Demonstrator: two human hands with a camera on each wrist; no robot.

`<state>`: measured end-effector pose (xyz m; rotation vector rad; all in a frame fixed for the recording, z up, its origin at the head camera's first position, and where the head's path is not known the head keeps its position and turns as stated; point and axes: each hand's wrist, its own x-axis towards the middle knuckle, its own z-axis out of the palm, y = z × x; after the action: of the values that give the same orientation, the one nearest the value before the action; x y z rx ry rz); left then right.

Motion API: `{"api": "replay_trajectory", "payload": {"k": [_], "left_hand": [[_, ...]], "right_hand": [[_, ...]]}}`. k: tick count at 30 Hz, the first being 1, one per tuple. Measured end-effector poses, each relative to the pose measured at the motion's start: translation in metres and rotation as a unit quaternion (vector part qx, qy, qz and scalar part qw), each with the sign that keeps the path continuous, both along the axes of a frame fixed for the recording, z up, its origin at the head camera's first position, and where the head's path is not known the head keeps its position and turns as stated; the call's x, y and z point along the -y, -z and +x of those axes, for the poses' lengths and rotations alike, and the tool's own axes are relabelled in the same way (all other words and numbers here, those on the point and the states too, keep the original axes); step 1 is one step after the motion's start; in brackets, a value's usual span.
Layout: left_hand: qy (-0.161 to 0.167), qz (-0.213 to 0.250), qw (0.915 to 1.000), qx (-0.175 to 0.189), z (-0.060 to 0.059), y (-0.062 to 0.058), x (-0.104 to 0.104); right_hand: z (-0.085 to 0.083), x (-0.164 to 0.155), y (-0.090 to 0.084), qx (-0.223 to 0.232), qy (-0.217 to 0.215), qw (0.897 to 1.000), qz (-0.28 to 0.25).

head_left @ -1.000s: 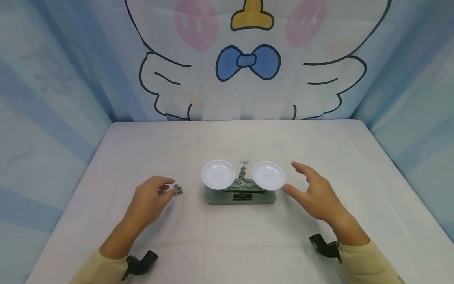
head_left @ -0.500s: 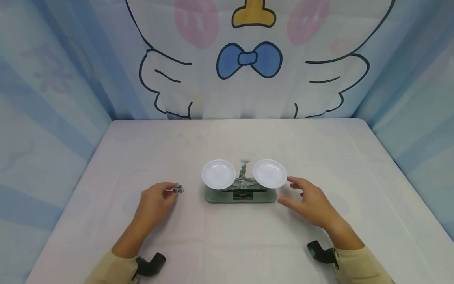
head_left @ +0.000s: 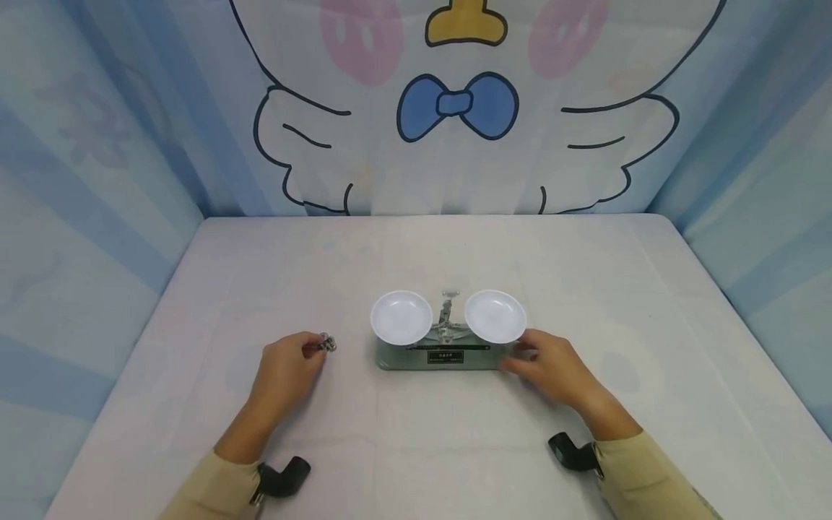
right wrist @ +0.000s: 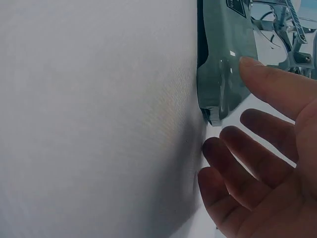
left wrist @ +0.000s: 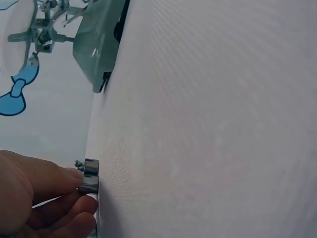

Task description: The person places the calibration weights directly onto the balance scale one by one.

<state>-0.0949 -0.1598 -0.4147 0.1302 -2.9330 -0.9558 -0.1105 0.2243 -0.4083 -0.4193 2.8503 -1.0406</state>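
Observation:
A green balance scale (head_left: 403, 359) stands mid-table, with a white left pan (head_left: 401, 318) and a white right pan (head_left: 495, 316). To its left, my left hand (head_left: 286, 372) is at a small cluster of shiny metal weights (head_left: 328, 343). The left wrist view shows the thumb and fingers pinching a metal weight (left wrist: 89, 185), with another beside it. My right hand (head_left: 552, 368) is at the scale's right end, under the right pan's edge. In the right wrist view its thumb lies against or very near the green base (right wrist: 223, 64); the other fingers are loosely bent around nothing.
A white cloth (head_left: 416, 448) covers the table. Behind it hangs a printed curtain (head_left: 455, 173) with a blue bow, and more curtains flank both sides. A black camera mount (head_left: 284, 477) sits on the left wrist, another (head_left: 573, 452) on the right.
My right hand has come down and left to the scale's right end, its fingers drawing closer together. My left hand has shifted slightly right at the metal weights. The scale stays in place.

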Motion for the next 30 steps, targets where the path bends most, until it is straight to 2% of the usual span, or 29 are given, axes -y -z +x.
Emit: {"api": "replay_trajectory", "payload": {"k": [11, 30], "left_hand": [[-0.002, -0.03, 0.9991, 0.03, -0.002, -0.001, -0.002], [0.008, -0.047, 0.998, 0.042, -0.004, -0.002, -0.005]], "right_hand": [[-0.008, 0.008, 0.004, 0.01, 0.001, 1.0, 0.0], [-0.009, 0.012, 0.005, 0.012, 0.037, 0.999, 0.017]]}}
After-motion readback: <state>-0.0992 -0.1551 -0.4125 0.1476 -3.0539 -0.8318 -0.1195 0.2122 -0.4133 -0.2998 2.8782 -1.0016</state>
